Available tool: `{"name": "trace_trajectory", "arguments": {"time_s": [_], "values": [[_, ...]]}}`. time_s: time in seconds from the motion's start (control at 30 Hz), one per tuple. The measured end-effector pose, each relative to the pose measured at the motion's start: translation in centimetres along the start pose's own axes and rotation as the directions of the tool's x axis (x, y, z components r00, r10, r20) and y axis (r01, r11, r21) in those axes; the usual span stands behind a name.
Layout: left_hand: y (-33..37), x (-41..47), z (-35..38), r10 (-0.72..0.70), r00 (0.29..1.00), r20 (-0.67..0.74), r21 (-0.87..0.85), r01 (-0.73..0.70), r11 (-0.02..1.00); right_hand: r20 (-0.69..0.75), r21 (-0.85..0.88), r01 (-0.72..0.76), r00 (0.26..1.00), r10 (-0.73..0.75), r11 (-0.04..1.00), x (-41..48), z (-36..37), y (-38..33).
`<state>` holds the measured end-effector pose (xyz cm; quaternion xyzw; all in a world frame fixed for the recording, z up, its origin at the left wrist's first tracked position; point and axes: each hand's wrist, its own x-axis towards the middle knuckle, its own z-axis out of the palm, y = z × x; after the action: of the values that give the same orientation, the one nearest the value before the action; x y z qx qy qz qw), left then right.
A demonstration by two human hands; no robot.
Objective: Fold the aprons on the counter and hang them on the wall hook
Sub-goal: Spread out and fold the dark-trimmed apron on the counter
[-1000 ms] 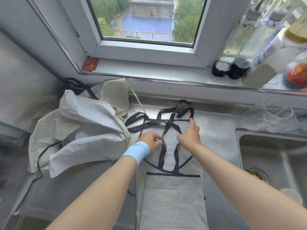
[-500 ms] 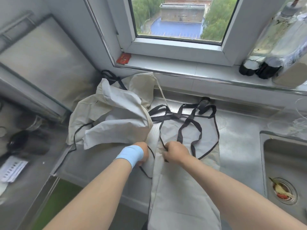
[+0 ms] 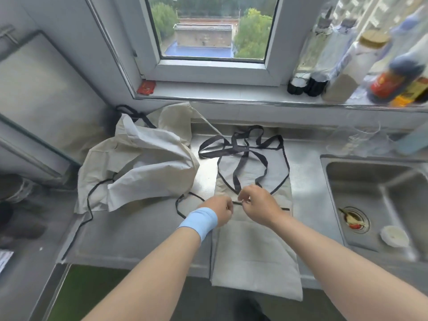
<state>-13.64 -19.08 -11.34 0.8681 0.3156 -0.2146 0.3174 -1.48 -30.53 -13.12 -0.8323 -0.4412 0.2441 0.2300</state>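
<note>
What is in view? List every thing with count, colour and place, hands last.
flat apron: 1, pale grey with black straps, counter centre, end hanging over the front edge
crumpled aprons: heap, count unclear, cream, counter left
counter: 1, steel, under the aprons
sink: 1, steel, right
bottles: several, mixed colours, windowsill right
red packet: 1, red, windowsill left
wristband: 1, light blue, left wrist
left hand: 1, curled on the flat apron's black strap
right hand: 1, pinching the same strap
</note>
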Motion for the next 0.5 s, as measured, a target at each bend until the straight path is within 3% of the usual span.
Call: {"name": "trace_trajectory", "arguments": {"time_s": [0.13, 0.3, 0.37, 0.5], "values": [[1.4, -2.1, 3.6, 0.143, 0.984, 0.106, 0.114, -0.155, 0.981, 0.13, -0.209, -0.02, 0.99, 0.048, 0.978, -6.2, -0.2, 1.0], [0.5, -4.5, 7.5, 0.231, 0.931, 0.281, 0.411, -0.334, 0.848, 0.184, -0.274, -0.053, 0.977, 0.107, 0.96, -11.9, 1.8, 3.3], [-0.3, -5.1, 8.1, 0.221, 0.934, 0.28, 0.484, -0.336, 0.808, 0.206, -0.327, -0.028, 0.973, 0.1, 0.945, -13.5, 2.7, 3.5], [-1.2, -6.3, 8.6, 0.234, 0.945, 0.23, 0.467, -0.318, 0.825, 0.263, -0.452, 0.078, 0.964, 0.049, 0.889, -16.2, 4.0, 3.7]]}}
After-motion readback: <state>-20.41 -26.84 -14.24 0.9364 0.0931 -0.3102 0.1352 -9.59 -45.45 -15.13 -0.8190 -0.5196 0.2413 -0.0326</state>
